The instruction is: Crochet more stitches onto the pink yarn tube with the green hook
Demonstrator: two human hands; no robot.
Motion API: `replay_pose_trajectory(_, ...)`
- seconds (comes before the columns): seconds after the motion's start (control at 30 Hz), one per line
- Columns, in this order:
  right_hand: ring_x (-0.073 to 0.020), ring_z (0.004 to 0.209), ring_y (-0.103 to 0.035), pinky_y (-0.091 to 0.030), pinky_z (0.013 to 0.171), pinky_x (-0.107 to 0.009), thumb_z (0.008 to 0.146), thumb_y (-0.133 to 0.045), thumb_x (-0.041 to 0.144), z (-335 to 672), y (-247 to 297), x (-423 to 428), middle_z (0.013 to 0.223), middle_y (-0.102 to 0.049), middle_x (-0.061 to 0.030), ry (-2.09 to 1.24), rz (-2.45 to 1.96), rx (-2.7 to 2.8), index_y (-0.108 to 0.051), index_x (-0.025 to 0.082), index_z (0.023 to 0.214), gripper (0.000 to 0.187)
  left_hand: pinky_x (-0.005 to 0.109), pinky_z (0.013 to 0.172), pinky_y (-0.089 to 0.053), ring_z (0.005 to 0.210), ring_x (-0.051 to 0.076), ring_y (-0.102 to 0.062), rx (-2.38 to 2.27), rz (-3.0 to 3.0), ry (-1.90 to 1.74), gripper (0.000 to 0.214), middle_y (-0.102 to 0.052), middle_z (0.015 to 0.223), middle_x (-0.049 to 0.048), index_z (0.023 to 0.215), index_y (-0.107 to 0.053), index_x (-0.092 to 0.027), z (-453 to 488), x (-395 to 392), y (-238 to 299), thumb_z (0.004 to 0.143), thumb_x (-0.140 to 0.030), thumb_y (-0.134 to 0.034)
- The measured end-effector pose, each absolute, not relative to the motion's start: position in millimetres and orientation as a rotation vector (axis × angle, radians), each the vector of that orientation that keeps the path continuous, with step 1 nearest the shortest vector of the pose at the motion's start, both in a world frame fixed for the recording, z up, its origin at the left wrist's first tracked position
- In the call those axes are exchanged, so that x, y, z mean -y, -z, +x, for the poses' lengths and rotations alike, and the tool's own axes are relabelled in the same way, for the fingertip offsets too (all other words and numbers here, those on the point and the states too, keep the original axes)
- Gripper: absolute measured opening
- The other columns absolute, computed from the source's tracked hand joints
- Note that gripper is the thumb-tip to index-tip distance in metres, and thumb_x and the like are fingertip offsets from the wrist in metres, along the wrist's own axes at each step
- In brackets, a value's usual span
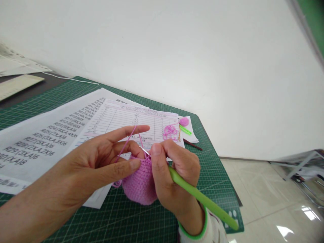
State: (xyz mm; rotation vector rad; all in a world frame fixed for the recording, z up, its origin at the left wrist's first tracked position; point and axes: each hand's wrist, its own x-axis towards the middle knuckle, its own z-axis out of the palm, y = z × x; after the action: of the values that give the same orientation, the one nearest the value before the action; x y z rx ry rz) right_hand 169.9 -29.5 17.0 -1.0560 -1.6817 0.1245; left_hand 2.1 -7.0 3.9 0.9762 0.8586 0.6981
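My left hand (101, 158) pinches the rim of a pink crocheted piece (139, 182) between thumb and middle finger. A pink yarn strand (129, 140) runs over its outstretched index finger. My right hand (174, 175) grips a crochet hook with a green handle (202, 199). The metal tip of the hook (144, 151) sits at the top edge of the pink piece. Both hands hover just above the green cutting mat (141, 222).
Printed sheets (50, 135) with rows of numbers and a table cover the mat's left and middle. At the far right of the mat lie a small pink yarn ball (184, 121), loose pink yarn (170, 131), a second green tool (185, 130) and a dark stick (192, 145). A white wall stands behind; tiled floor lies to the right.
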Motion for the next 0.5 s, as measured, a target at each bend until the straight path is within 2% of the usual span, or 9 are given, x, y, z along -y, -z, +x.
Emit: replay_pose_trajectory(0.5, -0.0043, 0.042, -0.027, -0.028, 0.044, -0.023, 0.088, -0.053, 0.015, 169.8, -16.6, 29.5, 0.052, -0.029, 0.0087, -0.136, -1.063, 1.69, -0.029, 0.02, 0.061, 0.037, 0.032, 0.074, -0.057, 0.102, 0.031, -0.068, -0.875, 0.993, -0.697, 0.072, -0.075, 0.102, 0.0011, 0.14, -0.047, -0.045, 2.0, 7.5, -1.9, 0.075, -0.038, -0.078)
